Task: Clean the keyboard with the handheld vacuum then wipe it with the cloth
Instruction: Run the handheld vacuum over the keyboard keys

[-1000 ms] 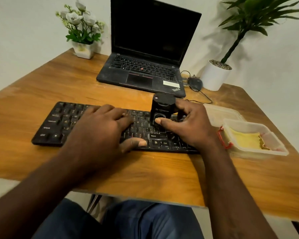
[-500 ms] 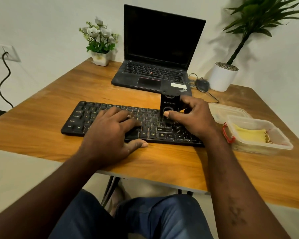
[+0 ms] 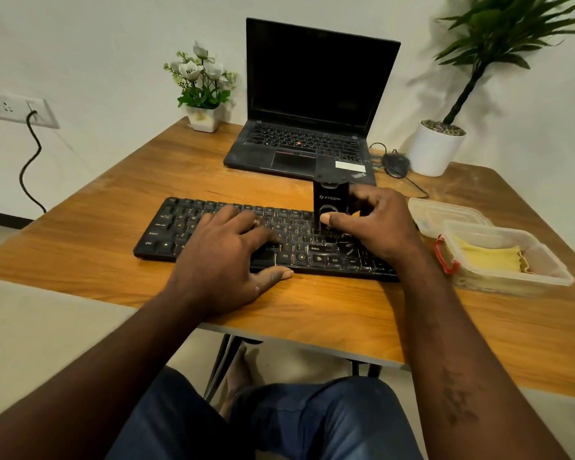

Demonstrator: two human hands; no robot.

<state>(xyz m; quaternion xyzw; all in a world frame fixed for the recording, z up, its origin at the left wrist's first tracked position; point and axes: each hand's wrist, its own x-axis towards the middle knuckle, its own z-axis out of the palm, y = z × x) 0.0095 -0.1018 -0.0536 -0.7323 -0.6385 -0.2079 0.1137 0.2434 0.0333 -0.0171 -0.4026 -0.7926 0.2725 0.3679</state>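
A black keyboard [image 3: 183, 224] lies across the wooden table [image 3: 113, 200]. My right hand [image 3: 379, 224] grips a small black handheld vacuum [image 3: 330, 199] that stands upright on the keyboard's right part, thumb on its front. My left hand [image 3: 226, 260] rests flat on the keyboard's middle keys, fingers straight, thumb on the table by the front edge. A yellow cloth [image 3: 488, 258] lies folded in a clear plastic box [image 3: 545, 260] to the right of the keyboard.
An open black laptop [image 3: 312, 104] stands behind the keyboard, with a black mouse [image 3: 395, 164] and cable beside it. A white flower pot [image 3: 203, 117] sits at the back left, a potted plant [image 3: 435, 147] at the back right. The box lid [image 3: 445, 214] lies behind the box.
The view has pulled back and tilted up, showing more wall and a socket. Both hands keep their hold and place on the keyboard; the vacuum has hardly shifted.
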